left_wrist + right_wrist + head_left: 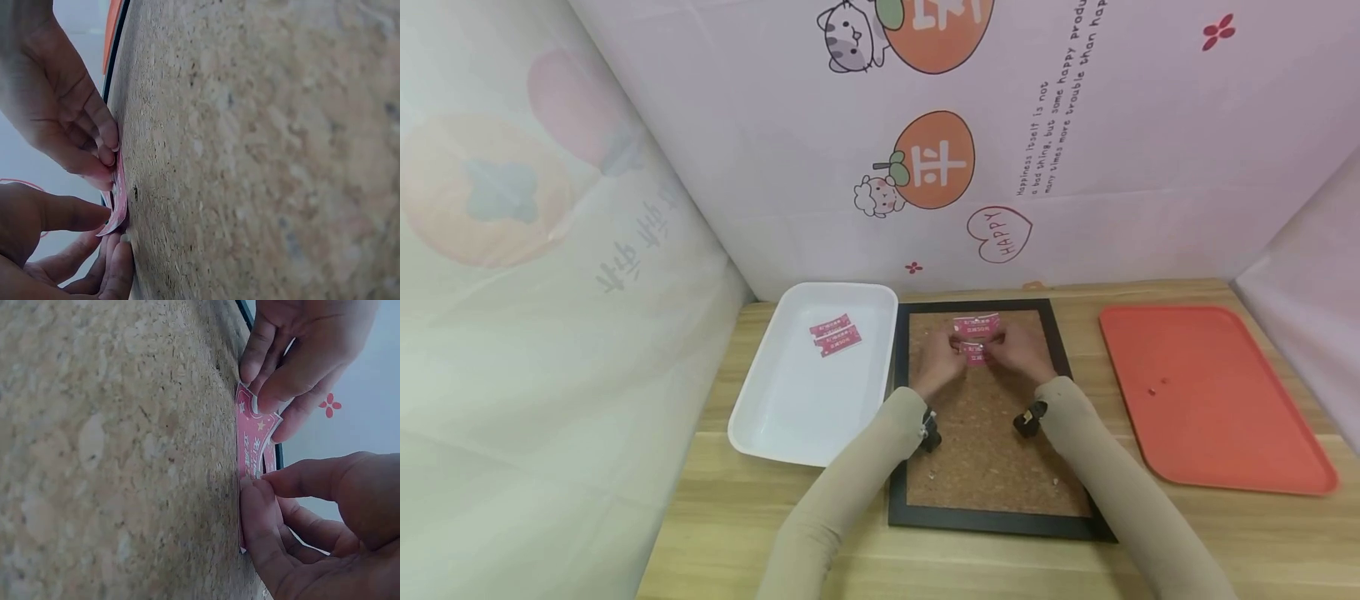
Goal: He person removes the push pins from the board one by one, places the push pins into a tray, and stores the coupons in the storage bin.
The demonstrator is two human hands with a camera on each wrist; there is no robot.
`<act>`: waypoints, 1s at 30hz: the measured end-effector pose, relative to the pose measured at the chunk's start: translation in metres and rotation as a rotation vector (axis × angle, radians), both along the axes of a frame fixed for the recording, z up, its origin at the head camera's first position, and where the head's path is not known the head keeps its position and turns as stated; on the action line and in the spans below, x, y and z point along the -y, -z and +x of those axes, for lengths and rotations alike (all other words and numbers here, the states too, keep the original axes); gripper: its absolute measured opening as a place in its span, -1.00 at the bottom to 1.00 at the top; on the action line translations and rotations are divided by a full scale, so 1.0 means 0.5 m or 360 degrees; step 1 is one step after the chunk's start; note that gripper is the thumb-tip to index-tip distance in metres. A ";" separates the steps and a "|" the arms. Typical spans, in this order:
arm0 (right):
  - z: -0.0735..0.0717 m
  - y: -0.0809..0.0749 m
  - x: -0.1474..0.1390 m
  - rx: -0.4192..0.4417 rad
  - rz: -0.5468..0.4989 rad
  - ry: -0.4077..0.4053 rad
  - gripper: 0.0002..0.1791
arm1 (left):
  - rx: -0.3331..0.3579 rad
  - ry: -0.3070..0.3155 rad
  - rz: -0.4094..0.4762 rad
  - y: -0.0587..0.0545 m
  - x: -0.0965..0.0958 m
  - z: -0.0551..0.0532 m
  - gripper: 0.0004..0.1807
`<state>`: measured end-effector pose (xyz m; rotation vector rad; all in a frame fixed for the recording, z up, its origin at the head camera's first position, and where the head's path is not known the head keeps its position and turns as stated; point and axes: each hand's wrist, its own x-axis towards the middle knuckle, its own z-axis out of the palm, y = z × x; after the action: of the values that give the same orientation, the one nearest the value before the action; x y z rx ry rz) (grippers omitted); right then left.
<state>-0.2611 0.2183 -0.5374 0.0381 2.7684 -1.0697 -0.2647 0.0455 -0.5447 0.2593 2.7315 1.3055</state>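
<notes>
Both hands work at a pink printed paper coupon [973, 357] near the top of a black-framed cork board [992, 450]. My left hand [940, 360] pinches one end of it between thumb and fingers; in the left wrist view that end of the coupon [115, 215] curls up off the cork. My right hand [1021, 350] has thumb and forefinger pinched together at the coupon's other part, seen close in the right wrist view on the coupon [251, 440]. Just above, a second pink coupon [976, 323] lies on the board, with a small pale spot on it.
A white tray [805, 417] stands to the left, holding two overlapping pink coupons [837, 335]. To the right lies a red tray [1225, 408] with two tiny objects [1152, 392]. Small pale bits dot the lower cork. Printed cloth [1112, 208] hangs behind the wooden table [737, 533].
</notes>
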 end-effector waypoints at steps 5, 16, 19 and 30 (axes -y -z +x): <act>-0.007 -0.008 0.004 0.0020 0.0057 -0.0007 -0.71 | 0.0023 -0.0005 0.0022 -0.001 0.002 -0.002 -0.59; -0.018 -0.004 0.003 -0.0009 0.0113 -0.0089 -0.80 | 0.0049 0.0002 0.0078 0.000 -0.002 0.003 -0.56; -0.019 -0.004 0.007 -0.0009 0.0064 -0.0104 -0.83 | 0.0048 -0.0007 0.0095 -0.001 0.001 0.003 -0.57; -0.020 0.000 0.010 0.0001 0.0006 -0.0095 -0.83 | 0.0010 0.0017 0.0134 0.001 0.007 0.001 -0.55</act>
<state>-0.2712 0.2132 -0.5376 -0.0430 2.7526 -1.0498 -0.2643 0.0418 -0.5453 0.2758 2.6700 1.4185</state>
